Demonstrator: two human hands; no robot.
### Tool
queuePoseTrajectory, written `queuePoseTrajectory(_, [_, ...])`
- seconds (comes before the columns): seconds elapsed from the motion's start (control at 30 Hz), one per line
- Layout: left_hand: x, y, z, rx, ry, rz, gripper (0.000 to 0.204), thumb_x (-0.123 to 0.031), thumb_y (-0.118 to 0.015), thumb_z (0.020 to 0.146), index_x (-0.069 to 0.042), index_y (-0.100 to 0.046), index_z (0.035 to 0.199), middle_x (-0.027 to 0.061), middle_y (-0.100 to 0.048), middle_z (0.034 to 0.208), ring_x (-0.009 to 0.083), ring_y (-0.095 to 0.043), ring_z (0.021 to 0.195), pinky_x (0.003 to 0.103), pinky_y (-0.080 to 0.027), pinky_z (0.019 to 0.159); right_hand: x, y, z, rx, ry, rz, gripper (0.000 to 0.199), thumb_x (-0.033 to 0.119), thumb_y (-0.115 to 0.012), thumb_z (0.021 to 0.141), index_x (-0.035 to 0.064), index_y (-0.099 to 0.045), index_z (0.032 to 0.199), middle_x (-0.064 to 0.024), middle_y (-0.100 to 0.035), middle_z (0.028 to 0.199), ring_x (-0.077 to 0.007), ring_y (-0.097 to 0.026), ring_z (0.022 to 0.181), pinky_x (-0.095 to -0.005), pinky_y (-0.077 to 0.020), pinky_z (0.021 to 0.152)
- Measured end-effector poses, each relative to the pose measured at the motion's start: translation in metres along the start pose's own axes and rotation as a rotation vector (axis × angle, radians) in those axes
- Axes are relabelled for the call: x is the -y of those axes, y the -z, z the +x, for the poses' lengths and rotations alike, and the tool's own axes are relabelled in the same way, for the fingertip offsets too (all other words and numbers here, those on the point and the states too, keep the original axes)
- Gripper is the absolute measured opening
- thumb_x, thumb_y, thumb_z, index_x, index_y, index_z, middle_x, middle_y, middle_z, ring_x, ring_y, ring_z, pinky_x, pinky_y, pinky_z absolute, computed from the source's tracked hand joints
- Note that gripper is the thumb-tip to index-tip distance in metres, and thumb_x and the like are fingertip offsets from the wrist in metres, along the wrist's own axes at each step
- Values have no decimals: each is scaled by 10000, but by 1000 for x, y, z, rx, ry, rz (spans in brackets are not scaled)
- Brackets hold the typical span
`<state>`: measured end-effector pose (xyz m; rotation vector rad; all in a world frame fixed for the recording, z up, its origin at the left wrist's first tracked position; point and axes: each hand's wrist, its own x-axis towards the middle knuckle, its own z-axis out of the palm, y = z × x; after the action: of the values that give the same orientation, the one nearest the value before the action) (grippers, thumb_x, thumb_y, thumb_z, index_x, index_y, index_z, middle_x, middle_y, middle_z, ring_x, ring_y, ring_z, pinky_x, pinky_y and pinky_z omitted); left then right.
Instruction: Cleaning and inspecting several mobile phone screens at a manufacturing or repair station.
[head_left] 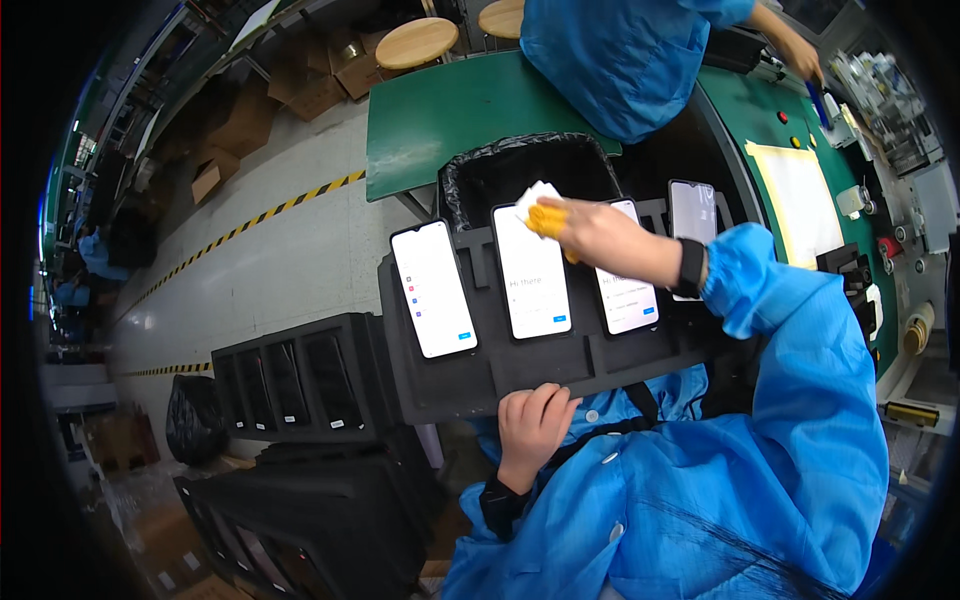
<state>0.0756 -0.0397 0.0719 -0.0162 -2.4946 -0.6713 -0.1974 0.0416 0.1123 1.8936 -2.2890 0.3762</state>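
Note:
My right hand [610, 240], with yellow finger covers on its fingertips, pinches a folded white wipe [541, 195] at the top of a lit phone [538, 290]. This phone lies face up in a black foam tray [465, 385]. To its left lies another lit phone [435, 295]. A third lit phone [630, 305] sits to its right, partly hidden by my right hand. Farther right is a phone with a greyish screen [692, 208], partly behind my wrist. My left hand [533, 430] holds the tray's near edge, its fingers curled over the rim.
More black foam trays with dark phones [290, 385] are stacked at the lower left. Beyond my tray stands a bin with a black liner [465, 165], beside a green table [450, 110]. A co-worker in blue [620, 60] works at the green bench on the right.

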Motion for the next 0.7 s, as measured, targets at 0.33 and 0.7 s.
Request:
queuePoseTrajectory(0.33, [11, -4, -5, -50, -56, -12, 311, -194, -819, 683, -115, -675, 948, 2, -605, 992, 199, -525, 857, 341, -408, 781, 68, 42, -8, 140, -82, 384, 141, 37, -681, 734, -5, -674, 868, -154, -654, 750, -293, -663, 709, -391, -553, 712])
queuePoseTrajectory(0.7, [10, -10, -10, -55, -51, -40, 285, -202, -813, 702, -119, -683, 942, -12, -612, 999, 185, -517, 852, 318, -411, 787, 49, -1, 2, 210, 28, 185, 441, 59, -610, 788, 18, -580, 1226, -216, -606, 1193, -236, -670, 905, -332, -546, 741])
